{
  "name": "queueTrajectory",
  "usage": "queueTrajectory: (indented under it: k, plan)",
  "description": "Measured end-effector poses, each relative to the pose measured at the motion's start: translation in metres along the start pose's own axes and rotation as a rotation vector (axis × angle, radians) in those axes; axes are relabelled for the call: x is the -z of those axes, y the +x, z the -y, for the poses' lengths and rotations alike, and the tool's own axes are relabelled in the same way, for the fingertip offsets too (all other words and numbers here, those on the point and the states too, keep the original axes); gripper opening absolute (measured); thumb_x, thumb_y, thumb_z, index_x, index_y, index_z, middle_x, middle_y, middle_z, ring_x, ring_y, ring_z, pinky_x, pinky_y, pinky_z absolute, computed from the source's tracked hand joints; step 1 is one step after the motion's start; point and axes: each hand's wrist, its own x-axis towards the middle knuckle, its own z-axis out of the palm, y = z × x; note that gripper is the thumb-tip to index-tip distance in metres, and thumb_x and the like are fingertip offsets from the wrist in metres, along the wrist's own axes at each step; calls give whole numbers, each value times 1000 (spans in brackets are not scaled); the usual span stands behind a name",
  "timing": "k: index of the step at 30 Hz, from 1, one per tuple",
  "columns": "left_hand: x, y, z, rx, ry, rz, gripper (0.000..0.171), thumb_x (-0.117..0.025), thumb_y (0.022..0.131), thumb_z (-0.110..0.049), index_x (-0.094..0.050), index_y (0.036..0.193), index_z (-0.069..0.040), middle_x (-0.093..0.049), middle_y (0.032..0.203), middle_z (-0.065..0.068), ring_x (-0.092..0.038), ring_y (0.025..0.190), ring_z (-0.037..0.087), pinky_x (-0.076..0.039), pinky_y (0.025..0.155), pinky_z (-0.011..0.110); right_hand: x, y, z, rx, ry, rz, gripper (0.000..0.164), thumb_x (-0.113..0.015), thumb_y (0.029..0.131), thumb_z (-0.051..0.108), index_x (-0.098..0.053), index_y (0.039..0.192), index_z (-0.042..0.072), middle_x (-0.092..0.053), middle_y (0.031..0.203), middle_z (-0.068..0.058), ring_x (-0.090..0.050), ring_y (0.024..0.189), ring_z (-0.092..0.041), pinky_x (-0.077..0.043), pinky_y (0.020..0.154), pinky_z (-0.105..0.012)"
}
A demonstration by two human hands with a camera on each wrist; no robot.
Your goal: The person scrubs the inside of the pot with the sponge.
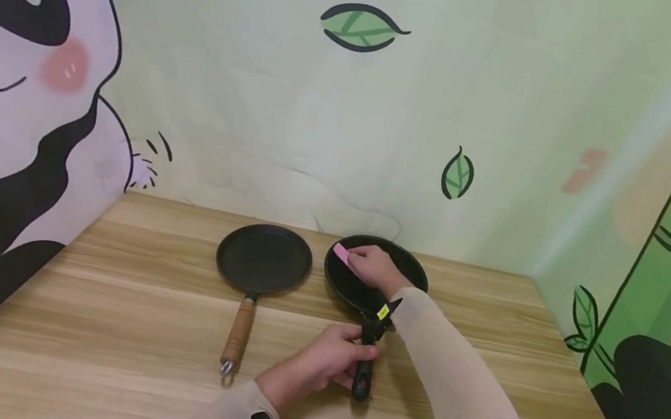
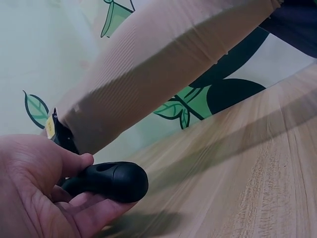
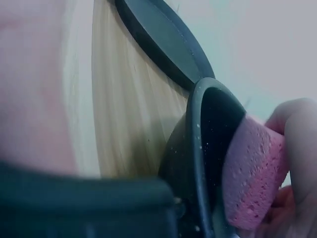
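Note:
A deep black frying pan stands at the back of the wooden table. My left hand grips its black handle, thumb on top and fingers underneath, as the left wrist view also shows at the handle's rounded end. Over the inside of the pan, my right hand pinches a pink sponge. In the right wrist view the sponge sits just inside the pan's rim, with fingers curled behind it. The right forearm crosses above the handle.
To the left lies a flat black griddle pan with a wooden handle pointing toward me. The wooden table ends at a printed backdrop with a panda and leaves. Wrist cameras sit on both sleeves.

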Motion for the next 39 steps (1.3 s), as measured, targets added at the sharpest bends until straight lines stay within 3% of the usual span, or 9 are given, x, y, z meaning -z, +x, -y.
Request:
queueTrajectory:
  k: [7,14,18,23,28,32,35,39]
  plan:
    - [0,-1,-1,7,4,-11,28,-63,98,-8,-62,124,4,-70,77,18,-73,69,29,-63,65,50,17,-14,5,-1,83,234,42,-49,99,25,-67,132,6,-67,125,-10,-57,102,-20,-50,92,-33]
    - [0,2,-3,34,-4,-22,19,-64,98,-11,-63,114,1,-70,77,15,-74,74,31,-64,64,46,42,-26,4,50,12,413,38,-49,99,27,-73,120,7,-69,100,-3,-55,90,-16,-48,82,-30]
    - [0,2,-3,29,-7,-24,22,-64,99,-11,-61,116,2,-67,77,10,-74,74,30,-64,62,45,53,-33,6,40,-43,484,38,-50,99,30,-75,116,8,-67,101,0,-56,92,-14,-50,88,-32]
    - [-3,1,-1,15,-25,-53,31,-65,98,-8,-55,123,6,-64,79,10,-74,76,36,-63,63,49,63,-42,6,35,-104,533,39,-51,97,30,-73,118,5,-68,106,-2,-57,95,-15,-51,95,-36]
    - [-5,-1,-2,21,-14,-90,36,-65,98,-8,-50,127,7,-62,81,10,-74,75,37,-63,63,49,71,-49,4,13,-162,554,39,-53,97,31,-72,121,6,-65,98,0,-56,88,-15,-52,80,-31]
    - [-6,-1,-2,13,-12,-102,36,-64,98,-7,-49,127,7,-62,81,10,-74,74,37,-63,63,50,78,-53,4,2,-194,578,29,-55,95,29,-74,104,10,-60,85,0,-53,79,-15,-46,68,-28]
    - [-6,-2,-3,13,-10,-105,36,-64,98,-7,-49,128,7,-61,82,10,-73,74,38,-63,63,50,83,-54,4,6,-233,593,25,-54,95,29,-73,91,13,-57,81,2,-52,77,-15,-44,67,-28]
    - [-6,-1,-3,21,4,-111,37,-63,99,-8,-48,130,7,-63,83,11,-74,77,39,-63,64,49,88,-55,0,50,-338,599,28,-55,95,29,-78,93,14,-63,84,5,-54,80,-13,-48,73,-29]
